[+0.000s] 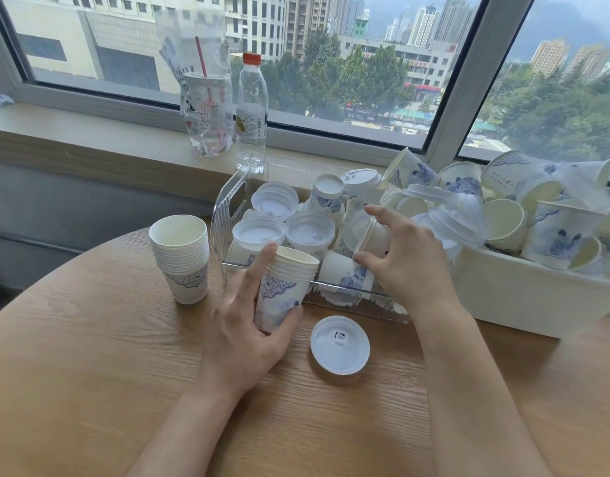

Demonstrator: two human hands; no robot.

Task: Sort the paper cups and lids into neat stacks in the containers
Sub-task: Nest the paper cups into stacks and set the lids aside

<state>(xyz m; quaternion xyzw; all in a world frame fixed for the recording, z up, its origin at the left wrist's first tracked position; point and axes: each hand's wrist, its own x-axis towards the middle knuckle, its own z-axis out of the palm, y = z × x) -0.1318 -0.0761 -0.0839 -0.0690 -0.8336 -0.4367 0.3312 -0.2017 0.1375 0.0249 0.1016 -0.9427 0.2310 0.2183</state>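
My left hand [243, 327] grips a short stack of white paper cups with blue print [282, 287], upright just in front of the clear plastic bin [229, 201]. My right hand [403, 259] reaches into that bin and closes around a lidded cup [363, 232] lying on its side. The bin holds several lidded cups and loose white lids [310, 232]. A tall stack of nested cups [181, 256] stands on the table to the left. One loose white lid [339, 344] lies on the table between my arms.
A white tub [523, 294] at the right is heaped with loose cups and clear lids. On the window sill stand a water bottle [251, 111] and a bagged drink cup with a red straw [207, 111]. The round wooden table [90, 356] stretches toward me.
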